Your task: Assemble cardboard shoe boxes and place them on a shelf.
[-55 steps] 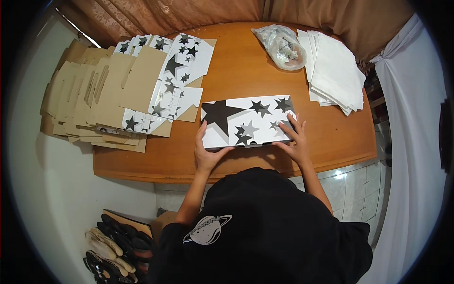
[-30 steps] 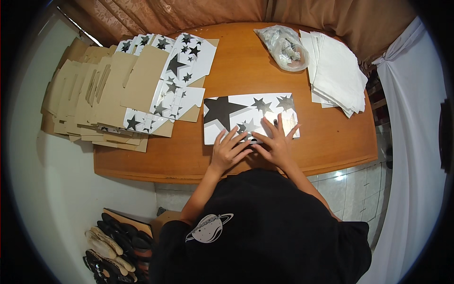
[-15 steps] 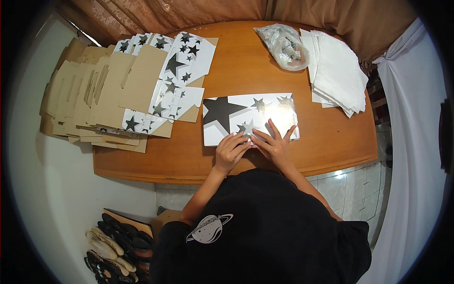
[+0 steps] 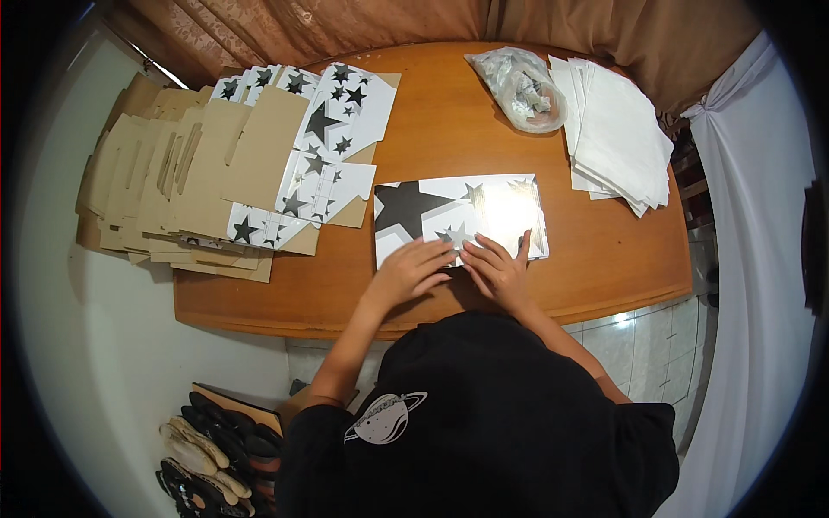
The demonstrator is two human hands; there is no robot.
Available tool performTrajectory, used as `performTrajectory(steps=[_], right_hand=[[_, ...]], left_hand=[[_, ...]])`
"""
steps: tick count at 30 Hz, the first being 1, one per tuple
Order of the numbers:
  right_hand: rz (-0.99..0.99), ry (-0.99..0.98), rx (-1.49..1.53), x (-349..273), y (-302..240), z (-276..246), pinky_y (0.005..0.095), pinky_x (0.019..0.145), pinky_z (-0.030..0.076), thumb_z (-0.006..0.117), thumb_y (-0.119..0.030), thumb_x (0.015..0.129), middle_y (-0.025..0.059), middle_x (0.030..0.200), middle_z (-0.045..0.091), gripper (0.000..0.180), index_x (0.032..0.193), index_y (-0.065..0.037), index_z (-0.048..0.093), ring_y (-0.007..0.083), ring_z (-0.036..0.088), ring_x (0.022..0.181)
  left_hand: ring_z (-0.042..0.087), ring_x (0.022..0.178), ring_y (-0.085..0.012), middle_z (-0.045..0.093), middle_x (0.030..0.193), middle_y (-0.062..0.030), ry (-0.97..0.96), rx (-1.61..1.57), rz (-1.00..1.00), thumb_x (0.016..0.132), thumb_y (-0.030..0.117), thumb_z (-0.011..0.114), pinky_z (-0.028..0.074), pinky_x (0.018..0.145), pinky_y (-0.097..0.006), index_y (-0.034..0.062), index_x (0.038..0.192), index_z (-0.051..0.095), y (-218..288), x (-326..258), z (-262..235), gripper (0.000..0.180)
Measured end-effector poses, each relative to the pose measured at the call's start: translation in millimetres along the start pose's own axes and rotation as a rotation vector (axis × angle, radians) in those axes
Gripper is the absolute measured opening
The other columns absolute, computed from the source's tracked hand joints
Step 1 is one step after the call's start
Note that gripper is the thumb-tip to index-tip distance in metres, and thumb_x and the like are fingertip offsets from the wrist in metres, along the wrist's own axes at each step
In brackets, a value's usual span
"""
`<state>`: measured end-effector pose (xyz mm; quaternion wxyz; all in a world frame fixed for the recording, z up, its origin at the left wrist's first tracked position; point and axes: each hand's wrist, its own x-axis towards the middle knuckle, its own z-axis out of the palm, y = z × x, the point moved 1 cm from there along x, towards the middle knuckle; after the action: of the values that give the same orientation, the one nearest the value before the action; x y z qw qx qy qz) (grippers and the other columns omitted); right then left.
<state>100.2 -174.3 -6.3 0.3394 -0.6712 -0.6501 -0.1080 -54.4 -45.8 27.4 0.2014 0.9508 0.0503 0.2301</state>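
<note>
Hands [image 4: 408, 273] now closer together over table [image 4: 423, 129], curtain [image 4: 371, 22] beyond

Box [image 4: 462, 214]: printed card, smooth and glossy, strong glare on its right half. Flat blanks [image 4: 203, 164]: matt brown cardboard, printed faces shiny. Table [image 4: 432, 129]: smooth wood, low sheen. Bag [image 4: 522, 95]: crinkled clear plastic. Sheets [image 4: 615, 129]: matt white, paper-like. Curtain [image 4: 302, 22]: brown patterned cloth, slight sheen. Shirt [image 4: 509, 432]: matt black fabric.

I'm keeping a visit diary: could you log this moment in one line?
Left hand, right hand: at box near edge | box: on table | bag: beyond box
</note>
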Motion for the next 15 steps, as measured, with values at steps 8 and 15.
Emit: performTrajectory(steps=[8, 15], right_hand=[[0.05, -0.167, 0.078, 15, -9, -5, 0.0636, 0.1, 0.004, 0.057, -0.019, 0.081, -0.0034, 0.115, 0.055, 0.028, 0.108, -0.016, 0.06, 0.0164, 0.046, 0.115], [-0.077, -0.446, -0.053, 51, 9, 11, 0.0564, 0.103, 0.013, 0.038, -0.033, 0.091, 0.0004, 0.141, 0.03, 0.042, 0.133, -0.026, 0.036, 0.0239, 0.025, 0.131]], left_hand=[[0.025, 0.13, -0.0265, 0.027, 0.142, -0.002, -0.096, 0.33, -0.437, 0.09, 0.044, 0.036, 0.009, 0.104, -0.055, 0.0276, 0.132, 0.038, -38, 21, -2, 0.045], [0.024, 0.13, -0.0298, 0.026, 0.142, -0.0049, -0.031, 0.338, -0.365, 0.091, 0.045, 0.033, 0.006, 0.103, -0.057, 0.0233, 0.132, 0.038, -43, 24, 4, 0.047]])
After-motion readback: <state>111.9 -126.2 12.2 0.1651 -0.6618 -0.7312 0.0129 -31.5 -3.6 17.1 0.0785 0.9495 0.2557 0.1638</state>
